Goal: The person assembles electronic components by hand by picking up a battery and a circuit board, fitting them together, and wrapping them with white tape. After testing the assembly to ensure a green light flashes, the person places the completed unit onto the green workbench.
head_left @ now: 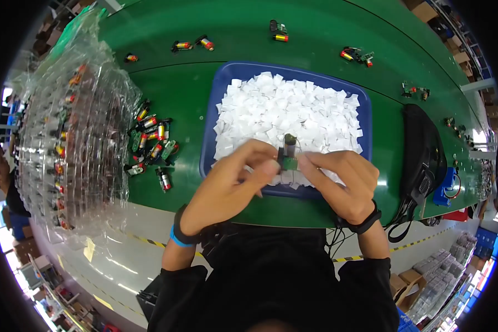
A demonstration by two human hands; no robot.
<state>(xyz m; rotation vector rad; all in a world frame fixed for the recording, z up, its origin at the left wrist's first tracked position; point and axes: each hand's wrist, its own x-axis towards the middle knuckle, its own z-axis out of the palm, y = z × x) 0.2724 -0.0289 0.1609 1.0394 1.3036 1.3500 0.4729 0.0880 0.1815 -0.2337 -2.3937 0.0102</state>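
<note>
Over the near half of a blue tray (209, 122) heaped with small white paper squares (288, 102), my two hands meet at a small electronic assembly. This circuit board assembly (290, 162) has a green board, a black part, and a dark cylinder at its far end, with thin wires beside it. My left hand (232, 174) pinches its black left side between thumb and fingers. From the other side, my right hand (342, 180) closes thumb and forefinger at the green board's right edge. Fingertips partly hide the piece.
Left of the tray lies a pile of battery assemblies (155, 138); beyond it stands a tall stack of clear plastic trays (66, 144). More battery assemblies (206, 43) dot the green table's (171, 86) far side. A black bag (420, 149) lies to the right. Another person (8, 182) is far left.
</note>
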